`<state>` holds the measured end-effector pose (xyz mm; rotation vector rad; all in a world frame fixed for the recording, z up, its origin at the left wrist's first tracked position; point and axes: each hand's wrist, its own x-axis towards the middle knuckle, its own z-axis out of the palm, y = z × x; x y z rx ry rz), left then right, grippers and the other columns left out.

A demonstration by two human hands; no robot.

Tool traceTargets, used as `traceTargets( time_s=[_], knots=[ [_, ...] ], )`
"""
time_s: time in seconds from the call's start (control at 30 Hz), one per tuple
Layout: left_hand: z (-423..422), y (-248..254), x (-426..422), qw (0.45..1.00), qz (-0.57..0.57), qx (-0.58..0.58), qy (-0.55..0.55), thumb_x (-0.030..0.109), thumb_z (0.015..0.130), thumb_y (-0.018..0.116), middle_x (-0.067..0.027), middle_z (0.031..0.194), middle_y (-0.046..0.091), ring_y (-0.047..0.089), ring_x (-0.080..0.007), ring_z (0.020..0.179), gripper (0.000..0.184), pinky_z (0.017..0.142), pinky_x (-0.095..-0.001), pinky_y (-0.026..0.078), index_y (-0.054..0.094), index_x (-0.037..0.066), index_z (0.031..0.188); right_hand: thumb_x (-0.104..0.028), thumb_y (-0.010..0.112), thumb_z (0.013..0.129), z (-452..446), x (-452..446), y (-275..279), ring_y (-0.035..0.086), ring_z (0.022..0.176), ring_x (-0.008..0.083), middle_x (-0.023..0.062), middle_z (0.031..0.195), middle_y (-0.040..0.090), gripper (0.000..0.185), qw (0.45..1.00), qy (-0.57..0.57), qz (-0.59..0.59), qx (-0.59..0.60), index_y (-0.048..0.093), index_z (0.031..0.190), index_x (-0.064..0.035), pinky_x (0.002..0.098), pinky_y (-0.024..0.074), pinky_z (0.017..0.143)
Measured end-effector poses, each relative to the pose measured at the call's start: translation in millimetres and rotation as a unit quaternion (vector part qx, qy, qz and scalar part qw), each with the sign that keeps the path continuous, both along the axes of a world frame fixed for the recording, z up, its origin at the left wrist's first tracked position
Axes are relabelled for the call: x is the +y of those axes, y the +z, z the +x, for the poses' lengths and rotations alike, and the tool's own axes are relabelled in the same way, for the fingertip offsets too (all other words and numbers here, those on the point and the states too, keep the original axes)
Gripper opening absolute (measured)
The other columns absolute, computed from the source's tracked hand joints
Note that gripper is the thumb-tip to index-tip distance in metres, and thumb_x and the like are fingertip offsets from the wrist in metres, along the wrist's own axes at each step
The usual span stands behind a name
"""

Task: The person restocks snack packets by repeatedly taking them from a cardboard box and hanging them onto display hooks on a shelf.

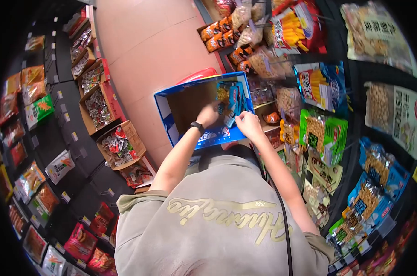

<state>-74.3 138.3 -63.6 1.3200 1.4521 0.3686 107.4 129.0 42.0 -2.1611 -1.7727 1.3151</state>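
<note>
Left hand [208, 115] inside the blue box [236, 135], right hand [248, 124] curled at its rim, grips unclear; hasty tugging could tear its packets [236, 97].

My left hand [208, 115], with a black band [197, 126] at the wrist, reaches into an open blue carton [217, 139], beside the blue snack packets [237, 99] at its right end; blur hides whether I grip one. My right hand [249, 125], fingers curled, is at the carton's near right corner. To my right hang a green snack bag [322, 138] and a pistachio bag [395, 119]; to my left, a brown cardboard box [122, 145] holds small packets.
</note>
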Motion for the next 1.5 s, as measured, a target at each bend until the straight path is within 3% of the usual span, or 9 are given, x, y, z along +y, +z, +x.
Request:
traceTargets(
  time_s=[0.27, 0.47, 0.63, 0.8, 1.0, 1.2, 1.3, 1.4, 1.5],
  knots=[
    [-19, 52, -11, 0.997, 0.040, -0.004, 0.059, 0.006, 0.083, 0.048, -0.0183, 0.107, 0.061, 0.060, -0.0276, 0.099, 0.036, 0.086, -0.0327, 0.046, 0.052, 0.003, 0.118, -0.025, 0.060, 0.081, 61, -50, 39, 0.058, 0.055, 0.0213, 0.0110, 0.059, 0.058, 0.024, 0.981, -0.133, 0.005, 0.138, 0.060, 0.081, -0.0010, 0.0337, 0.0438, 0.054],
    [29, 92, -23, 0.996, 0.071, -0.021, -0.041, 0.007, 0.080, 0.056, -0.0133, 0.098, 0.064, 0.062, -0.0190, 0.073, 0.038, 0.069, -0.0302, 0.051, 0.053, 0.008, 0.118, -0.025, 0.065, 0.077, 107, -103, 66, 0.054, 0.052, 0.0130, 0.0064, 0.058, 0.058, 0.023, 0.977, -0.146, 0.003, 0.155, 0.060, 0.080, -0.0024, 0.0289, 0.0418, 0.051],
    [97, 124, -29, 0.982, 0.061, -0.065, -0.167, 0.009, 0.081, 0.058, -0.0093, 0.095, 0.064, 0.058, -0.0142, 0.067, 0.036, 0.063, -0.0282, 0.049, 0.054, 0.009, 0.117, -0.026, 0.068, 0.074, 135, -153, 75, 0.058, 0.058, 0.0158, 0.0069, 0.063, 0.061, 0.028, 0.980, -0.126, -0.018, 0.155, 0.060, 0.088, -0.0035, 0.0307, 0.0452, 0.056],
    [173, 145, -32, 0.962, 0.063, -0.116, -0.239, 0.007, 0.085, 0.053, -0.0069, 0.095, 0.064, 0.056, -0.0094, 0.071, 0.030, 0.065, -0.0253, 0.048, 0.054, 0.006, 0.116, -0.027, 0.069, 0.075, 171, -183, 89, 0.057, 0.061, 0.0121, 0.0056, 0.067, 0.062, 0.029, 0.944, -0.260, 0.052, 0.198, 0.060, 0.087, -0.0027, 0.0279, 0.0456, 0.059],
    [248, 153, -40, 0.920, 0.090, -0.171, -0.341, 0.012, 0.082, 0.055, -0.0148, 0.096, 0.064, 0.064, -0.0257, 0.085, 0.029, 0.074, -0.0328, 0.049, 0.057, 0.006, 0.110, -0.031, 0.069, 0.075, 184, -210, 128, 0.058, 0.073, 0.0154, 0.0069, 0.079, 0.063, 0.031, 0.968, -0.058, -0.030, 0.241, 0.061, 0.088, -0.0039, 0.0301, 0.0477, 0.068],
    [267, 148, -39, 0.910, 0.094, -0.180, -0.362, 0.019, 0.084, 0.056, -0.0139, 0.095, 0.065, 0.064, -0.0235, 0.085, 0.030, 0.075, -0.0321, 0.049, 0.057, 0.003, 0.109, -0.031, 0.067, 0.077, 195, -226, 119, 0.055, 0.072, 0.0115, 0.0009, 0.078, 0.059, 0.035, 0.892, -0.136, -0.112, 0.417, 0.058, 0.101, -0.0072, 0.0258, 0.0465, 0.063],
    [267, 139, -31, 0.918, 0.077, -0.164, -0.352, 0.019, 0.084, 0.057, -0.0134, 0.097, 0.065, 0.064, -0.0228, 0.087, 0.030, 0.076, -0.0316, 0.049, 0.058, 0.003, 0.109, -0.030, 0.067, 0.077, 199, -228, 102, 0.054, 0.071, 0.0105, 0.0008, 0.078, 0.059, 0.034, 0.937, -0.065, -0.056, 0.338, 0.057, 0.098, -0.0064, 0.0260, 0.0457, 0.059],
    [266, 152, -27, 0.926, 0.058, -0.114, -0.355, 0.011, 0.086, 0.054, -0.0059, 0.092, 0.063, 0.055, -0.0094, 0.075, 0.029, 0.065, -0.0240, 0.046, 0.054, 0.002, 0.114, -0.028, 0.069, 0.073, 201, -228, 94, 0.057, 0.069, 0.0140, 0.0048, 0.077, 0.062, 0.027, 0.952, -0.067, 0.044, 0.295, 0.061, 0.083, -0.0043, 0.0291, 0.0462, 0.063],
    [268, 151, -25, 0.930, 0.062, -0.122, -0.340, 0.017, 0.084, 0.057, -0.0105, 0.094, 0.065, 0.061, -0.0182, 0.084, 0.029, 0.073, -0.0295, 0.048, 0.057, 0.005, 0.111, -0.029, 0.067, 0.072, 202, -219, 103, 0.060, 0.071, 0.0225, 0.0094, 0.076, 0.063, 0.027, 0.971, -0.065, -0.004, 0.229, 0.061, 0.081, -0.0041, 0.0343, 0.0470, 0.064]
  ],
)
